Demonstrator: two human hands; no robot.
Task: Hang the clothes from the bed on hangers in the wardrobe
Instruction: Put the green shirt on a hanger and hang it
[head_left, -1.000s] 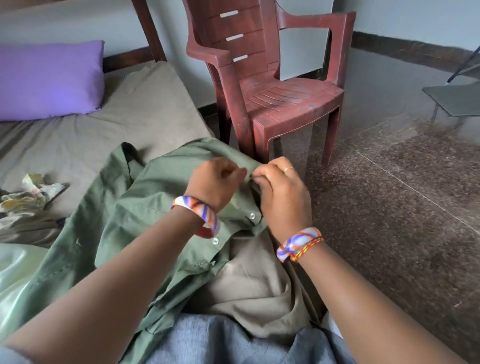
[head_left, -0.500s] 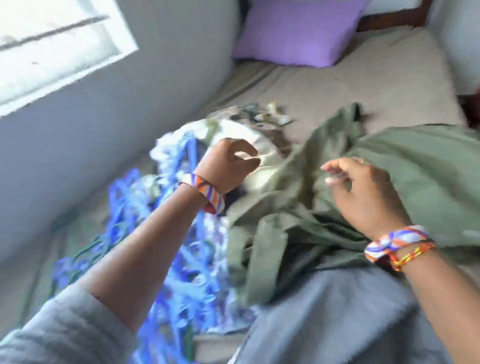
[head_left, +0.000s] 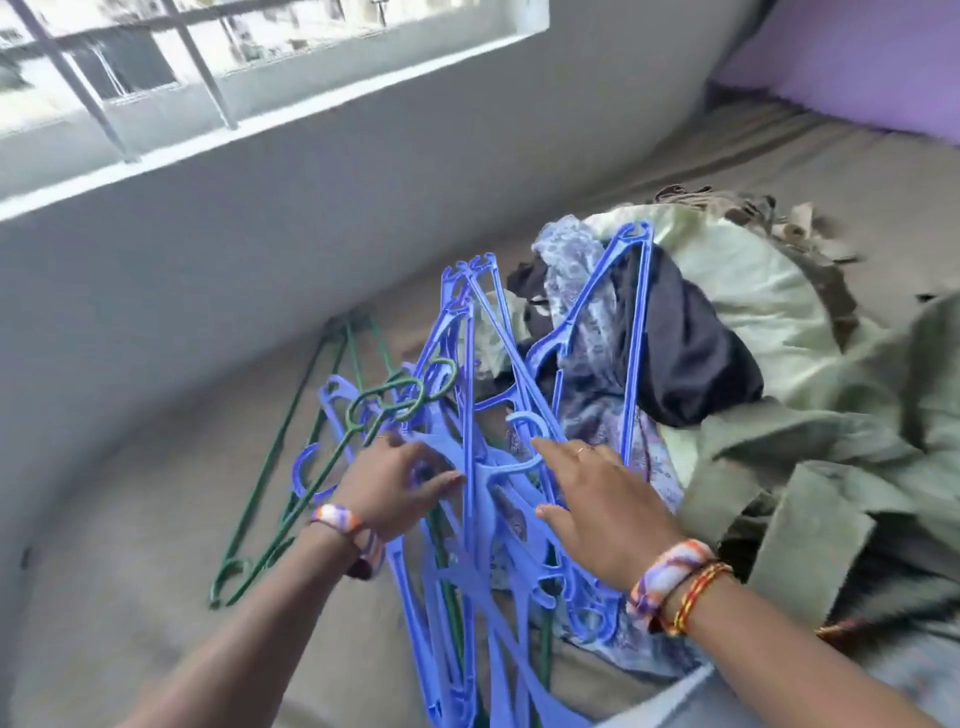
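Your left hand (head_left: 395, 483) and right hand (head_left: 597, 499), fingers spread and gripping nothing, rest on the tangled blue plastic hangers (head_left: 483, 467) at frame centre. The heaped green and dark clothes (head_left: 779, 374) at right remain unhung; nearly everything is left.

There is just the one view, from the person's head, tilted forward and down over the bed (head_left: 156, 519). It sits close above the left hand (head_left: 397, 480) and right hand (head_left: 602, 506), both forearms reaching in from the lower edge. Beyond the hands the view faces the wall and window (head_left: 208, 67); far right of the right hand, a purple pillow (head_left: 857, 57).
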